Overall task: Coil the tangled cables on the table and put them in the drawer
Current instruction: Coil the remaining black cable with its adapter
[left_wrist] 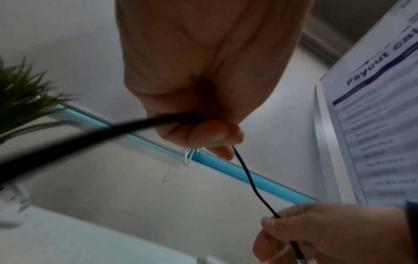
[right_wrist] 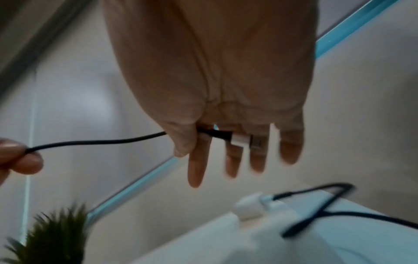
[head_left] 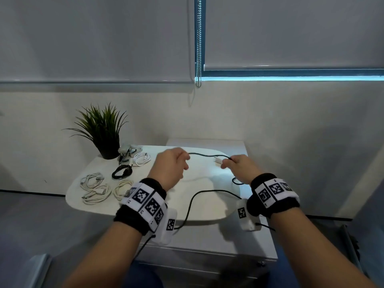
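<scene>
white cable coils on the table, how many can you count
4: one right of the plant pot, and three at the table's front-left: and, the last partly behind the left wrist. More may be hidden in the clutter by the pot.

white wall (head_left: pixel 270 113), drawn roller blinds (head_left: pixel 93 38)

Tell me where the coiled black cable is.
In the head view, the coiled black cable lies on the left part of the table, in front of the potted plant and behind the white cable coils.
</scene>
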Available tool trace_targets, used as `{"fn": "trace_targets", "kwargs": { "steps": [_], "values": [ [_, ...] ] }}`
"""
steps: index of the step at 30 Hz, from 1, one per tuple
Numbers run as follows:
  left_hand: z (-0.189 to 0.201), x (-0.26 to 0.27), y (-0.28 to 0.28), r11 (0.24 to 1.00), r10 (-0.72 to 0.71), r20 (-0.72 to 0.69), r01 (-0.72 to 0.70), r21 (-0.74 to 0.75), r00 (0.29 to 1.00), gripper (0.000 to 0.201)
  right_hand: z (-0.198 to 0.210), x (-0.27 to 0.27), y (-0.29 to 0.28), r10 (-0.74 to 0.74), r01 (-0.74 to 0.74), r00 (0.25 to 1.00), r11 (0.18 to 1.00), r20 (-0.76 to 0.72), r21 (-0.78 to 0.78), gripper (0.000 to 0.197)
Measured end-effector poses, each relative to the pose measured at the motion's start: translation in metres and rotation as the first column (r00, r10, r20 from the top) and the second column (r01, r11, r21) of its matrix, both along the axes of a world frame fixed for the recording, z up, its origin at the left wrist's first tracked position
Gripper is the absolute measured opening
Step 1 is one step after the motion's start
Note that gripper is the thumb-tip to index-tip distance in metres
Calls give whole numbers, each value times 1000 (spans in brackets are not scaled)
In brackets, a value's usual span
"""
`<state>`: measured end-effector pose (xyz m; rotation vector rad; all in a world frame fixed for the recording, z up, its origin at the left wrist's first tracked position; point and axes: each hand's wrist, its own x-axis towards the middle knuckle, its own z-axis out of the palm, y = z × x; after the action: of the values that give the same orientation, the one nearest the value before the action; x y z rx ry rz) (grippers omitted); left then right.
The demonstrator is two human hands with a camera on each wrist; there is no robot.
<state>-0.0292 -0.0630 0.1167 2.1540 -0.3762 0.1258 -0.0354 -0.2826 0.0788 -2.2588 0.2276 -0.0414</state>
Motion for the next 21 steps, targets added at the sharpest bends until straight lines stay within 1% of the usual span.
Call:
{"fn": "trace_targets", "kwargs": {
  "steps": [2, 3, 5, 7, 9, 10, 12, 16, 20, 21],
  "values": [
    [-17, 0, -9, 998, -22, -96, 27, 53, 995, 21, -23, 10, -7, -26, 12, 995, 989, -93, -149, 28],
    [-24, -1, -13, 996, -34, -131, 44, 73, 991, 22, -32, 13, -10, -34, 7, 991, 981, -132, -195, 28],
    [-34, -2, -17, 993, -48, -178, 67, 98, 983, 23, -49, 19, -12, -33, -3, 988, 974, -153, -226, 30],
    [-40, -2, -19, 992, -49, -199, 71, 103, 979, 23, -51, 22, -11, -57, 19, 985, 973, -163, -228, 32],
    [-41, -1, -19, 993, -49, -203, 69, 95, 978, 23, -49, 30, -11, -122, 80, 979, 969, -166, -235, 35],
    [-41, 0, -20, 993, -50, -203, 70, 91, 978, 23, -48, 34, -12, -134, 87, 978, 959, -161, -270, 36],
    [-40, 1, -21, 994, -59, -210, 77, 78, 976, 22, -45, 43, -12, -128, 81, 981, 955, -148, -285, 34],
    [-39, 5, -24, 993, -88, -230, 102, 52, 969, 21, -41, 59, -13, -42, -16, 983, 949, -178, -315, 33],
    [-39, 9, -23, 993, -102, -252, 113, 30, 962, 20, -32, 65, -6, -26, -25, 974, 975, -225, -221, 35],
    [-39, 11, -22, 993, -104, -255, 115, 27, 961, 20, -28, 63, -3, 5, -61, 974, 968, -228, -242, 36]
  ]
}}
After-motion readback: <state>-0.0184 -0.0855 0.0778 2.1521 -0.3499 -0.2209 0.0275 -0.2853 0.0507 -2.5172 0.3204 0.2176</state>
